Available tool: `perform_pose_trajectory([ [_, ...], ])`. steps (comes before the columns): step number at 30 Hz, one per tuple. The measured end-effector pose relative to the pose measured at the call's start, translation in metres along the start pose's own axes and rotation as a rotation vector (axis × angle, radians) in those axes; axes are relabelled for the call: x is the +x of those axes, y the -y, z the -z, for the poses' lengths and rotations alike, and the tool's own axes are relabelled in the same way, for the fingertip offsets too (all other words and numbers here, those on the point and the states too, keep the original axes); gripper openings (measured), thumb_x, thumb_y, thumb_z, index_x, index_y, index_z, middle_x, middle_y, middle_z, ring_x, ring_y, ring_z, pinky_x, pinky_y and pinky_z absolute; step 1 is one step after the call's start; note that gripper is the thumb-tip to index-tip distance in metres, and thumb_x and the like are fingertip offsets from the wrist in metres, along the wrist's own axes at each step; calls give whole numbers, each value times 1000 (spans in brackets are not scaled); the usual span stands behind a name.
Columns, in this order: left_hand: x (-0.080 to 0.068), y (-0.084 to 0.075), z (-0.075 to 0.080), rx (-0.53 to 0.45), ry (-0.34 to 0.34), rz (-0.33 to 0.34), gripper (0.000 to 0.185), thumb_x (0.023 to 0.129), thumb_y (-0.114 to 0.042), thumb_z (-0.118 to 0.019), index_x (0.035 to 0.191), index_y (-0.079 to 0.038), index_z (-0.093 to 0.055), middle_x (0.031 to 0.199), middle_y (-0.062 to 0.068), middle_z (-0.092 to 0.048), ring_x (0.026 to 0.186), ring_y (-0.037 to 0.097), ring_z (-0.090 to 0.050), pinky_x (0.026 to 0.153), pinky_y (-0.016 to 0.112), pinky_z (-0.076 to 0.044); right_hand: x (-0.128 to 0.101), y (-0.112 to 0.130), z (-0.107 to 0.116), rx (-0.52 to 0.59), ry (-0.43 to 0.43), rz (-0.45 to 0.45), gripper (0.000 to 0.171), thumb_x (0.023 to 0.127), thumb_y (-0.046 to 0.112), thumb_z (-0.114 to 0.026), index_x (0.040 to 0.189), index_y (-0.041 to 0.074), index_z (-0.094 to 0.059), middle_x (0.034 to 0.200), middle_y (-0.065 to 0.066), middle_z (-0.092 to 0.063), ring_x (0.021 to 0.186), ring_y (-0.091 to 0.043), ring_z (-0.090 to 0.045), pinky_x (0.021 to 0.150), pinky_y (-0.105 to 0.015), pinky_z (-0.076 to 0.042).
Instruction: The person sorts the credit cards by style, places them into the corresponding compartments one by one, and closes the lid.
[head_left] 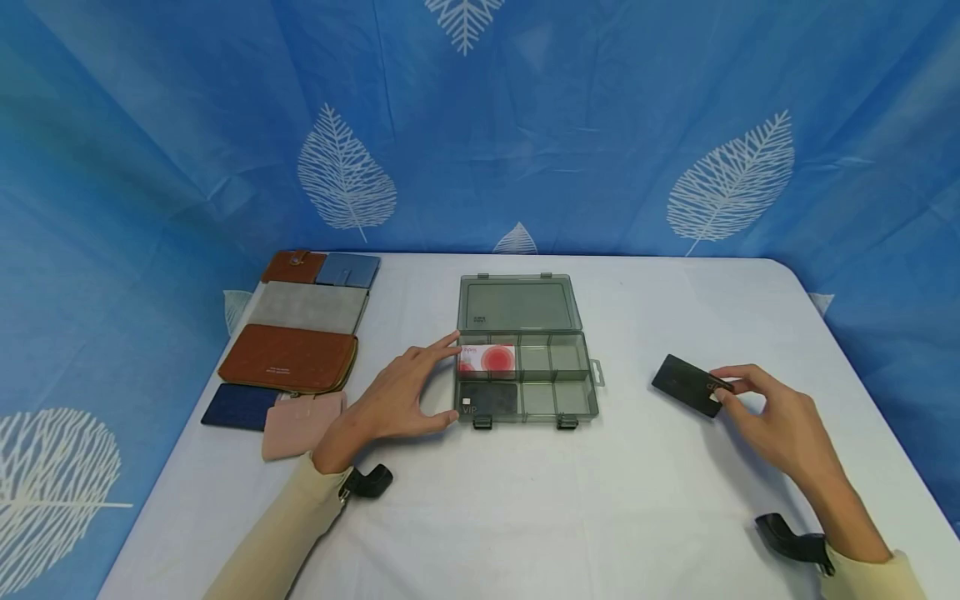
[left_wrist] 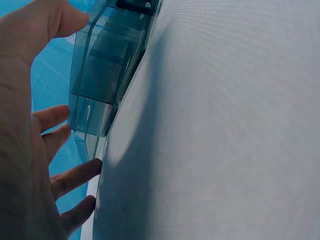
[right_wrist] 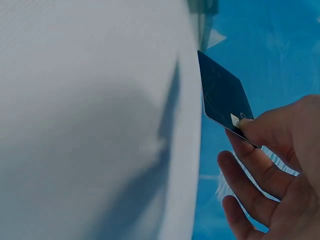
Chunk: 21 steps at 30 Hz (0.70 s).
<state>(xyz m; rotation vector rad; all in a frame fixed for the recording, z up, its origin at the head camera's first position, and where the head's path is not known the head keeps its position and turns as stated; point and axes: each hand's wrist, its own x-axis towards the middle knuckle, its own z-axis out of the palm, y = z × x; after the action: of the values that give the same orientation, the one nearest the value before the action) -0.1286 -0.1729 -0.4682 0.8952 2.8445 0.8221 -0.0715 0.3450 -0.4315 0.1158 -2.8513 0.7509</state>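
Cards (head_left: 487, 359) in open organizer box (head_left: 592, 400)

Cream long sleeves (head_left: 288, 525) on both arms; black strap-mounted camera bracket (head_left: 367, 481) at each wrist, lower frame.

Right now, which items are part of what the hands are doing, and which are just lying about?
In use:
- black card, pinched by the right hand
- open compartment box, left hand at its left end
- red-and-white card and dark VIP card in its left compartments

Lying about:
- wallets stacked at the table's left side
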Motion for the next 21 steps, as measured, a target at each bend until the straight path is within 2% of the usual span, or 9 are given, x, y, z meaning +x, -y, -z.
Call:
perform_pose_trajectory([
  [1,0,0,0,0,-1,-1,99,85,-54,-82,168,-20,-40,179,-7,-24,139,33,-53,106,63,-48,2,5,1,-4,-4,3,31,100,9,-75,131,9,-71,107,-25,-75,53,-12,-27,52,-33,-24],
  [4,0,0,0,2,-2,-4,98,84,-53,-82,167,-20,-41,179,-7,-24,139,33,-53,106,63,-48,9,22,1,15,-7,23,31,100,9,-74,131,10,-71,108,-25,-76,52,-13,-29,53,-33,-26],
  [8,1,0,1,6,5,2,99,84,-55,-81,168,-20,-40,179,-8,-24,139,33,-53,106,63,-48,22,48,-2,44,3,58,31,100,10,-75,131,10,-72,109,-24,-76,56,-16,-34,63,-36,-35],
  [11,1,-1,3,3,0,-1,100,84,-55,-82,168,-20,-40,178,-8,-25,139,33,-54,106,64,-48,32,69,-6,71,14,104,31,100,11,-76,131,12,-73,110,-23,-77,57,-15,-34,65,-38,-35],
  [16,1,0,3,7,-7,-13,99,84,-54,-82,167,-20,-41,178,-8,-25,136,32,-55,105,62,-49,49,98,-17,118,36,204,29,100,10,-77,128,15,-74,106,-16,-79,49,-12,-31,57,-34,-33],
  [19,1,0,2,13,-3,-12,98,85,-55,-81,167,-20,-41,178,-8,-25,136,32,-55,105,61,-49,57,112,-24,155,60,236,27,100,8,-76,126,15,-75,103,-12,-80,57,-19,-58,62,-39,-46],
  [21,1,0,1,15,-2,-10,98,85,-56,-80,167,-20,-41,178,-7,-26,137,32,-55,105,61,-49,61,120,-31,184,88,245,27,101,7,-76,127,15,-75,102,-10,-79,77,-30,-74,71,-48,-56],
])
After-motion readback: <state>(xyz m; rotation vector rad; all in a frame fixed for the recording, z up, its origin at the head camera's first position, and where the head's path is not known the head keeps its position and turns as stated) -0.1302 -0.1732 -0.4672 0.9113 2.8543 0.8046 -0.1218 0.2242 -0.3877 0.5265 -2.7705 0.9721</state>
